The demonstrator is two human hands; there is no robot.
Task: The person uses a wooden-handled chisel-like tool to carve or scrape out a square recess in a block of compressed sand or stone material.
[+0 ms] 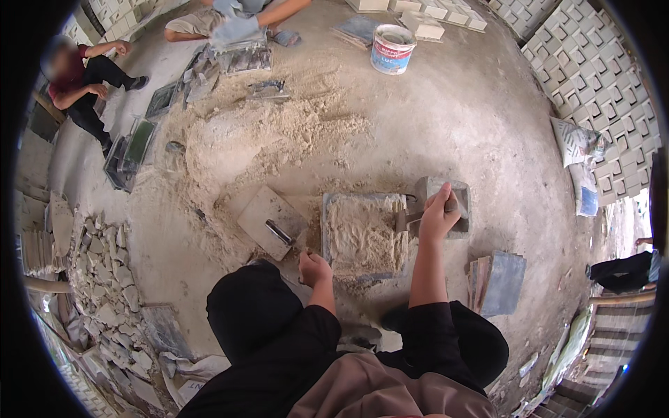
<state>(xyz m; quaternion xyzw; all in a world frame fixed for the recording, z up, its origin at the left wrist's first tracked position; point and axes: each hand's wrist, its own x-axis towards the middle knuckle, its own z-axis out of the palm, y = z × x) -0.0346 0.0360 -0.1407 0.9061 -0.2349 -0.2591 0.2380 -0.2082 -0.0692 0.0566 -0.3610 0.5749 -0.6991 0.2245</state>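
In front of me lies a rectangular mould (325, 240) heaped with a damp, sandy mix (364, 233). My right hand (439, 217) grips a short-handled scraper (402, 217), whose flat metal end rests at the mix's right edge. Behind that hand sits a grey open box (463, 224). My left hand (315, 269) hangs just off the mould's near left corner, its fingers curled closed; what they hold, if anything, is hidden. Beside it, a square plate (261, 212) with a metal bar handle (279, 231) lies tilted on the sand.
Loose sand (237, 143) spreads ahead. A paint bucket (394, 50) stands farther off. Flat tiles (503, 282) lean at right; broken pieces (104, 279) pile at left. Another person's covered hands (237, 29) work at the far side; a second person (83, 76) sits left.
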